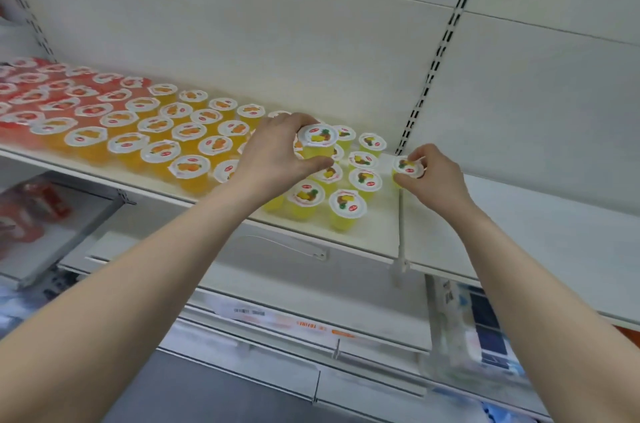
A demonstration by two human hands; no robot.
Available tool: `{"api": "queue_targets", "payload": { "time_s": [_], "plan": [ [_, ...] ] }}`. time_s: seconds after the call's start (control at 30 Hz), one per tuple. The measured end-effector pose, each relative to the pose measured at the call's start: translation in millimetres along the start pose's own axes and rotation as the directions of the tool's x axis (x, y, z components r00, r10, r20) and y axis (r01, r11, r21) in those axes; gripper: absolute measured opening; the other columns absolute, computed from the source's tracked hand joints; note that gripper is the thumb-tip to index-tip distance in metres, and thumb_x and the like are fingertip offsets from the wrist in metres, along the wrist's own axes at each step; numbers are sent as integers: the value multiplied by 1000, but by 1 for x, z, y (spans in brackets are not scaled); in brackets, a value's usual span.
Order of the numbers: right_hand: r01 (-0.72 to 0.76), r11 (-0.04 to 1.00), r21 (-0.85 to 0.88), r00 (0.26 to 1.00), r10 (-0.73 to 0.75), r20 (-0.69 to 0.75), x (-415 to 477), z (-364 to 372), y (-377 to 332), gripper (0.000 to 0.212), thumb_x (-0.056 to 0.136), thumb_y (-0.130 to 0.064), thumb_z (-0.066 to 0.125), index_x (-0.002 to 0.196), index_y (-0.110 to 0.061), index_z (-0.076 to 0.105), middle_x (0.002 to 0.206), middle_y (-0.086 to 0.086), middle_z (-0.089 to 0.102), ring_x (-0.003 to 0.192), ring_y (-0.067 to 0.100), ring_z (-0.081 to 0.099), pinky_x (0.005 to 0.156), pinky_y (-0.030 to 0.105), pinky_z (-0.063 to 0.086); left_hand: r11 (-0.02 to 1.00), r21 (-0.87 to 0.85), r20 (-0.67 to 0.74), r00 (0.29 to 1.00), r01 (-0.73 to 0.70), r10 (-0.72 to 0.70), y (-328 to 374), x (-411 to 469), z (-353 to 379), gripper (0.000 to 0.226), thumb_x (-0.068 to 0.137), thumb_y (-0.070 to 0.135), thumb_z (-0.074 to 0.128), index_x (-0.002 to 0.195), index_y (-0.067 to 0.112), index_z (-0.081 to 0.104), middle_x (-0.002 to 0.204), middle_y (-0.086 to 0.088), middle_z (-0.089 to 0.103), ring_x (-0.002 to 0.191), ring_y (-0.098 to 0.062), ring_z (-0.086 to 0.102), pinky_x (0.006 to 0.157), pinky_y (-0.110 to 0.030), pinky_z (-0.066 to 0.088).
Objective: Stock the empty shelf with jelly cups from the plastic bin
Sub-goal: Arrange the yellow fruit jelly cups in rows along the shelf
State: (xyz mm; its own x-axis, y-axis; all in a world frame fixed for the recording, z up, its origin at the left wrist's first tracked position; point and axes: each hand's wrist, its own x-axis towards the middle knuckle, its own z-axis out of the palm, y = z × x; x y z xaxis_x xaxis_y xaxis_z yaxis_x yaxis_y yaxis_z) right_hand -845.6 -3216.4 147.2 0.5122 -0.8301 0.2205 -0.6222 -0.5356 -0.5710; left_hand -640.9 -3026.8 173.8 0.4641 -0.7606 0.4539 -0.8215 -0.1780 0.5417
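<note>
A white shelf (pixel 349 237) carries rows of jelly cups: red ones (pixel 31 90) at the far left, orange ones (pixel 156 126) in the middle, yellow pineapple ones (pixel 363 180) to the right. My left hand (pixel 273 152) grips a yellow cup (pixel 317 140) just above the yellow group. My right hand (pixel 433 176) pinches another yellow cup (pixel 407 168) at the right edge of that group, near the shelf divider. The plastic bin is not in view.
A slotted upright (pixel 440 51) runs up the white back panel behind the right hand. More white shelf (pixel 554 214) extends to the right of it. Lower shelves (pixel 311 322) with price rails and red packets (pixel 38 211) lie below.
</note>
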Motion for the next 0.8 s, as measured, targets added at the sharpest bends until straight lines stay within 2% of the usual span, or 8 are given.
{"api": "queue_targets", "payload": {
  "time_s": [0.27, 0.47, 0.57, 0.7, 0.8],
  "plan": [
    [-1, 999, 48, 1000, 1, -3, 40, 18, 16, 37, 79, -30, 75, 111, -16, 61, 111, 6, 65, 100, 25, 59, 83, 34, 48, 998, 60, 7, 1000, 21, -22, 3, 9, 7, 62, 73, 58, 73, 125, 27, 57, 121, 6, 61, 116, -17, 51, 92, -31, 41],
    [19, 997, 73, 1000, -17, -21, 55, 23, 21, 39, 79, -32, 76, 111, -18, 60, 107, 5, 65, 95, 23, 59, 81, 36, 49, 997, 74, 18, 999, 31, -32, 8, 18, 14, 61, 75, 58, 71, 126, 27, 56, 123, 8, 59, 117, -16, 50, 93, -31, 41],
    [47, 998, 48, 999, -48, 13, 56, 23, 22, 39, 80, -31, 75, 113, -20, 58, 108, 6, 62, 93, 24, 59, 80, 35, 48, 998, 59, 18, 1000, 22, -23, 14, 22, 19, 60, 76, 55, 71, 127, 27, 55, 124, 8, 58, 118, -15, 49, 94, -30, 40],
    [117, 993, -30, 989, -114, 90, 56, 9, 26, 49, 83, -17, 68, 129, -20, 53, 119, 10, 55, 101, 27, 59, 89, 38, 48, 1000, 14, 45, 999, -3, 3, 31, 29, 30, 57, 76, 45, 71, 127, 27, 54, 121, 8, 58, 115, -14, 48, 90, -26, 38],
    [162, 984, -69, 985, -157, 67, 53, -7, 33, 50, 87, -15, 60, 136, -18, 51, 128, 9, 51, 106, 24, 57, 94, 36, 46, 999, -7, 81, 996, -39, 39, 48, 38, 44, 55, 74, 43, 72, 124, 28, 55, 117, 9, 60, 112, -15, 49, 89, -29, 41]
  ]
}}
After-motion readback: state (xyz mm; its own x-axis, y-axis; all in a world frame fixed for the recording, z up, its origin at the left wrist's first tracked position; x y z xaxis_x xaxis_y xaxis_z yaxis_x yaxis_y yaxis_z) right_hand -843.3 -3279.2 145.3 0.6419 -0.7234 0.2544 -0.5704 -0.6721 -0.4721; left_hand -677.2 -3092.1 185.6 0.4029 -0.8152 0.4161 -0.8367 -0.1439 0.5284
